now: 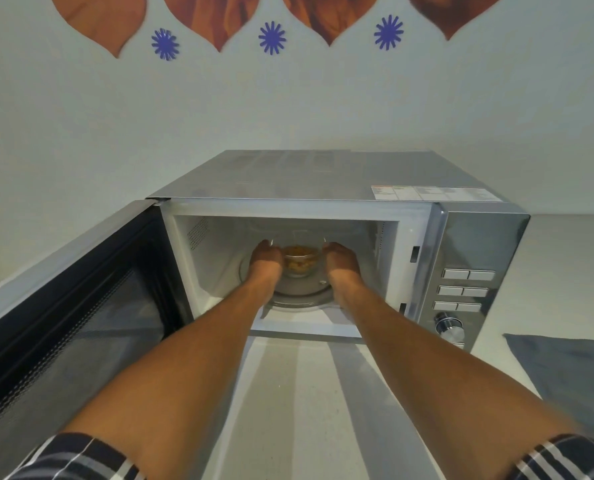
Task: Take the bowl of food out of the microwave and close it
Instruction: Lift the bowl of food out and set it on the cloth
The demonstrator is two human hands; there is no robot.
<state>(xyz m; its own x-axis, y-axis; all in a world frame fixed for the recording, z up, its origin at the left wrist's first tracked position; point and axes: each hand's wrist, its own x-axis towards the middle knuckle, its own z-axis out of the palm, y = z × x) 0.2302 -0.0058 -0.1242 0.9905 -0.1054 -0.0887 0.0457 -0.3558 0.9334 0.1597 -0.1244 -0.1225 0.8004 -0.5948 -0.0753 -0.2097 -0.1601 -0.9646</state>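
- Inside the microwave (323,188), on its turntable (299,299), sits the bowl (298,263); my left hand (266,259) and right hand (340,259) cup its sides.
- I'd lift level, withdraw slowly, clearing the door (81,306).

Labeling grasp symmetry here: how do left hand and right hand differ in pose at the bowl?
The left hand sits on the left side of the glass bowl, the right hand on its right side. The left hand partly covers the bowl's left edge; the right hand sits at the right rim. Whether either hand has closed on the bowl cannot be told. Shared: both reach inside the open microwave, above the glass turntable, fingers pointing inward.
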